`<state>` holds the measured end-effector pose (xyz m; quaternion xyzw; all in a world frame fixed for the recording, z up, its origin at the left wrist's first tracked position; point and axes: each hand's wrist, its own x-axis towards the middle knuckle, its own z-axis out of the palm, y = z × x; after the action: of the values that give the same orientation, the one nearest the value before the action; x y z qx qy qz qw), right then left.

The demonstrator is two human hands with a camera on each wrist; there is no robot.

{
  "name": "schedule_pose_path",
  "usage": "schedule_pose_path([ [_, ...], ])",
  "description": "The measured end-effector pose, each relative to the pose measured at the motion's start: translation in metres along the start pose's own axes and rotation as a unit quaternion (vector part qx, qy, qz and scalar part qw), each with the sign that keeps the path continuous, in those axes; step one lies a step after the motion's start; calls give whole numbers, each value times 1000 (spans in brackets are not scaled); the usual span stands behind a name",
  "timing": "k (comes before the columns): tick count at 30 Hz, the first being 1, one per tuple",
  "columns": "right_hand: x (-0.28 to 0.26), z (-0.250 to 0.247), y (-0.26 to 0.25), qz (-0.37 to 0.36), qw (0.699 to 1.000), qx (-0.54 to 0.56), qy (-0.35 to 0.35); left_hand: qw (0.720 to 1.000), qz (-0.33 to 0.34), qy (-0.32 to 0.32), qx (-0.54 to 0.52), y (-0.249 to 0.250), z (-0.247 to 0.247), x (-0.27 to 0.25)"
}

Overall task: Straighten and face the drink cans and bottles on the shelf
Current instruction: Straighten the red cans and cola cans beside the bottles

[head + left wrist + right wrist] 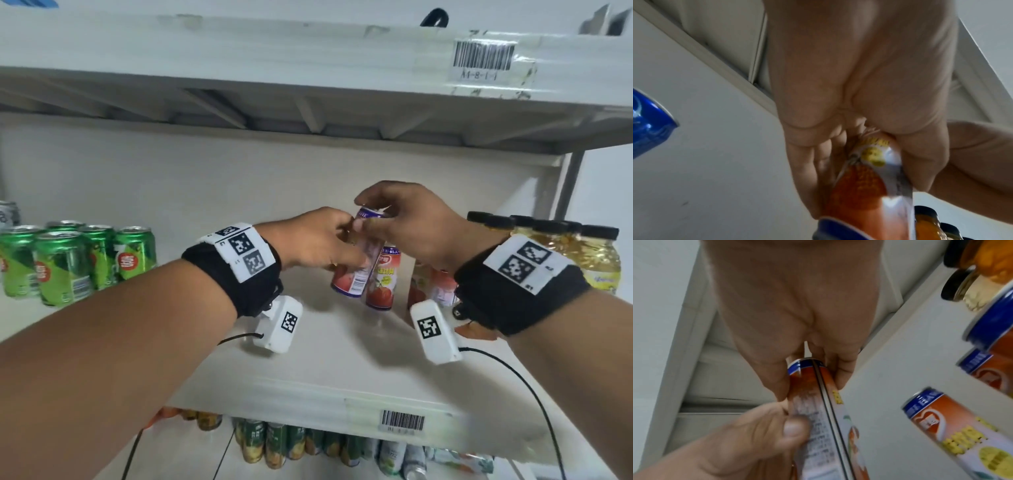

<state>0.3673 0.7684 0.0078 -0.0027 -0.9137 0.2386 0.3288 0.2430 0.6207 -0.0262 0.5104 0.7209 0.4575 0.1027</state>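
Note:
A slim red-and-white juice can (359, 263) with a blue rim hangs tilted above the shelf (325, 359), barcode side toward me. My left hand (322, 240) grips its middle, fingers and thumb wrapped round the can (865, 183). My right hand (404, 219) pinches the top rim of the can (818, 402) from above. A matching can (383, 281) stands upright just behind it, and more of them (431, 284) stand to the right, partly hidden by my right wrist.
Several green cans (75, 260) stand grouped at the shelf's left. Black-capped jars of yellow contents (579, 250) fill the right end. The upper shelf (308, 61) hangs overhead. More cans and bottles (308, 445) sit on the lower shelf. A blue can (647, 125) shows in the left wrist view.

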Motion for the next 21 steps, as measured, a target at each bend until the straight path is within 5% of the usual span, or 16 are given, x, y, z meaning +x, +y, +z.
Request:
schedule_pose_path([
  [4, 2, 11, -8, 12, 994, 97, 45, 997, 19, 71, -36, 3, -10, -9],
  [8, 2, 25, -13, 84, 983, 161, 9, 989, 21, 146, 31, 0, -15, -13],
  [13, 4, 27, -18, 109, 966, 235, 1, 992, 19, 128, 11, -3, -7, -21],
  [21, -3, 26, -22, 44, 975, 215, -41, 991, -15, 131, 13, -5, -10, -28],
])
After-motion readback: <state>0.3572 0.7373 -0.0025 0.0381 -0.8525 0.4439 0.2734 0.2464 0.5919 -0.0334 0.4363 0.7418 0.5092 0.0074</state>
